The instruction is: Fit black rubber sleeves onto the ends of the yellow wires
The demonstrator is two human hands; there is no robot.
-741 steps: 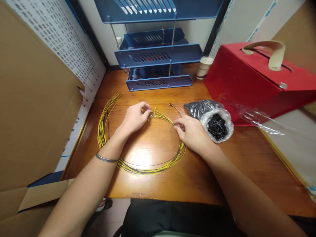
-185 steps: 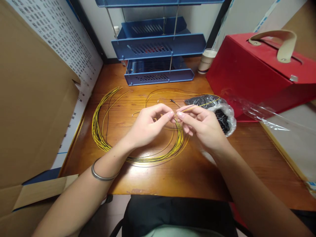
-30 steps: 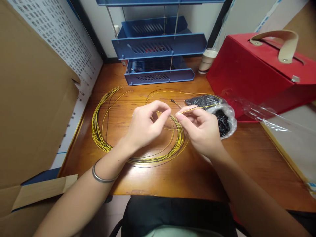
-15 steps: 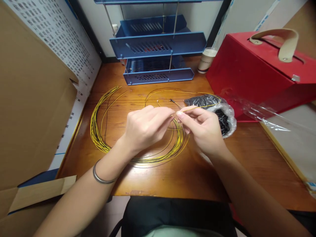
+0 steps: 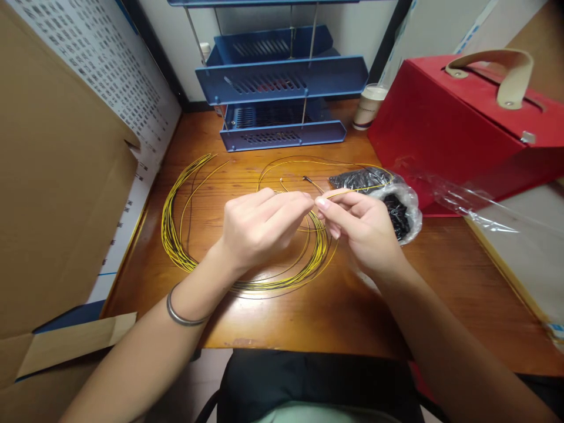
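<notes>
A coil of thin yellow wires [image 5: 176,241] lies on the wooden desk [image 5: 282,317]. My right hand [image 5: 361,229] pinches the end of one yellow wire [image 5: 352,191] that loops back over the bag. My left hand [image 5: 259,226] is closed in a pinch, its fingertips meeting the right hand's at that wire end; what it holds is too small to make out. A clear plastic bag of small black parts [image 5: 396,205] lies just right of my right hand.
A blue stacked paper tray [image 5: 282,82] stands at the back of the desk, a paper cup [image 5: 368,108] beside it. A red box with a tan handle [image 5: 467,117] fills the right. Cardboard [image 5: 57,194] walls the left side. Clear plastic sheet [image 5: 484,205] lies right.
My left hand's fingers have closed and moved right to meet the right hand's fingertips at the wire end. The coil and the bag have not moved.
</notes>
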